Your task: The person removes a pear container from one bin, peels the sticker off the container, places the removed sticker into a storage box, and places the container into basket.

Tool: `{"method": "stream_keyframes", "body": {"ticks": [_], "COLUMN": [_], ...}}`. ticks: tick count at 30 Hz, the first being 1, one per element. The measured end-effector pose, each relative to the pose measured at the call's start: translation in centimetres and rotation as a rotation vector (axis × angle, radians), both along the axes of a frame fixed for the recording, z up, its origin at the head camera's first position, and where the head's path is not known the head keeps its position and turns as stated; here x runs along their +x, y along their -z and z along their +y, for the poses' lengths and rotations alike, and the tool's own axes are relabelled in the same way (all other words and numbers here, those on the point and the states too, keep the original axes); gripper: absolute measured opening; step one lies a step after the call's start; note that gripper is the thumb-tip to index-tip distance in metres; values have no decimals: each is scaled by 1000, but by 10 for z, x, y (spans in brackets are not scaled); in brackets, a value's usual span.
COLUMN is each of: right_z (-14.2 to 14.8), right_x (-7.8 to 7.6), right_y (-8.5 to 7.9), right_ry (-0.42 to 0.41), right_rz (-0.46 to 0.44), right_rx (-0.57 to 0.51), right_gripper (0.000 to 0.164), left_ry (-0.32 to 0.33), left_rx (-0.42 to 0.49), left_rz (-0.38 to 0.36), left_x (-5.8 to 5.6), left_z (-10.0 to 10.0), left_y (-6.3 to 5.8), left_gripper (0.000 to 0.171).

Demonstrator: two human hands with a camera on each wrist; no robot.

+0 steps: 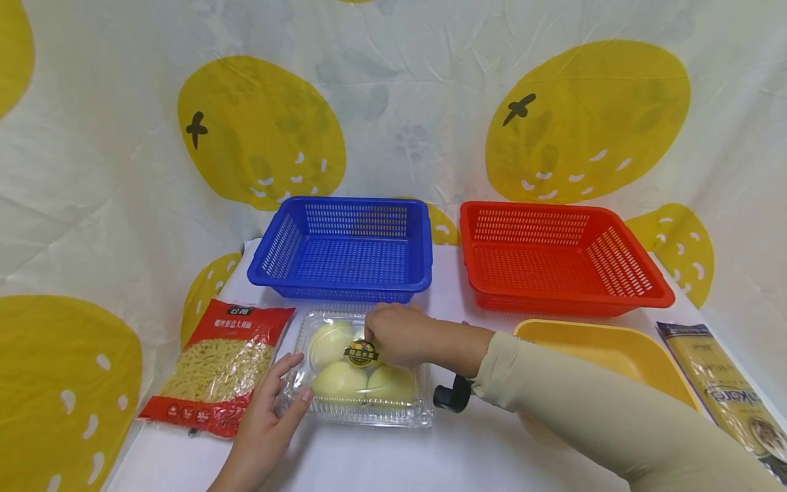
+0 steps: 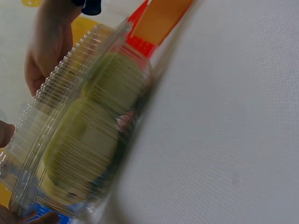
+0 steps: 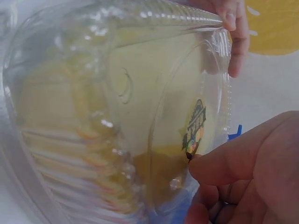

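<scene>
A clear plastic clamshell box (image 1: pixel 393 414) lies on the white table in front, with several pale yellow-green round fruits (image 1: pixel 340 380) inside. An oval black and gold sticker (image 1: pixel 361 353) is on its lid. My left hand (image 1: pixel 266 420) holds the box's left side, thumb near the front corner and fingers along the edge. Over the lid, my right hand (image 1: pixel 398 335) has its fingers curled at the sticker's right end. In the right wrist view a fingertip meets the tip of the sticker (image 3: pixel 195 128), and the other fingers (image 3: pixel 224 193) are folded below.
Behind the box stand a blue basket (image 1: pixel 353 287) and, further right, a red basket (image 1: pixel 565 301). A red bag of pasta (image 1: pixel 224 355) lies at the left. Under the right forearm is a yellow tub (image 1: pixel 590 328), with a yellow packet (image 1: pixel 719 383) at the far right.
</scene>
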State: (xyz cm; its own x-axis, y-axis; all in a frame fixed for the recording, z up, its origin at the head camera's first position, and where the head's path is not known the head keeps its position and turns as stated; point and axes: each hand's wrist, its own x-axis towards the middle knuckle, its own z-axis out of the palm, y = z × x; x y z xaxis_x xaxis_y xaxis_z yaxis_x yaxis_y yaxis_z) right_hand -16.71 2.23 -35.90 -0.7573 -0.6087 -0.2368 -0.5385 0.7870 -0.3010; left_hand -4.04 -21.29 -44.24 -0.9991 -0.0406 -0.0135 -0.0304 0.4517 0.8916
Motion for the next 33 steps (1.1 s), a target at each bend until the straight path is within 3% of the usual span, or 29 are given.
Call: {"method": "stream_keyframes", "body": {"ticks": [8,25,33], "right_z": [0,2,6], "right_x": [1,-3,-8], "right_y": [2,3,-1], "right_ry": [10,29,49], "right_rz": [23,-33,-122], "right_rx": [-7,-45,-98], "right_gripper": [14,19,23], "left_ry": [6,7,7], "left_rx": [10,11,7], "left_rz": [6,6,-10], "left_x": [0,0,0], "left_z": [0,-1,-1], "left_y": [-1,0,-1], "left_gripper": [56,57,58]}}
